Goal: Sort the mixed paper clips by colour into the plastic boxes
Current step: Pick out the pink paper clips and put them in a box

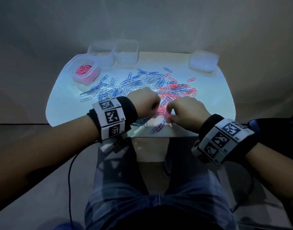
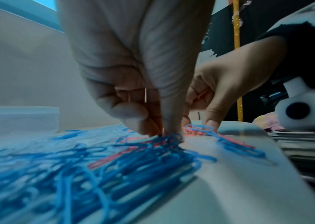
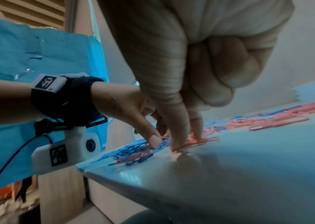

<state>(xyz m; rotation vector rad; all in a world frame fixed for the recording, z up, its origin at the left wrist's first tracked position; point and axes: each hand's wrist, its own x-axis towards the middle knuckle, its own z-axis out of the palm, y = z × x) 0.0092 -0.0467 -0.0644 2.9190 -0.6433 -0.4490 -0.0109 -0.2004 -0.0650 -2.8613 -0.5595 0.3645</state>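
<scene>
Blue, white and pink paper clips [image 1: 142, 83] lie mixed in a pile across the white table [image 1: 208, 97]. A clear box [image 1: 92, 75] at the back left holds pink clips [image 1: 83, 70]. Two clear boxes [image 1: 126, 52] behind it look empty. Both hands work close together at the pile's near edge. My left hand [image 1: 153, 112] has curled fingers, their tips down among blue and pink clips [image 2: 168, 141], with a clip tucked inside them. My right hand [image 1: 169, 116] pinches pink clips [image 3: 200, 141] with thumb and forefinger against the table; more pink shows in its palm [image 2: 203, 94].
A closed translucent box [image 1: 203, 61] sits at the table's back right. A short chain of blue and pink clips [image 1: 159, 127] lies by the front edge. My knees are under the table, and a cable hangs from the left wrist.
</scene>
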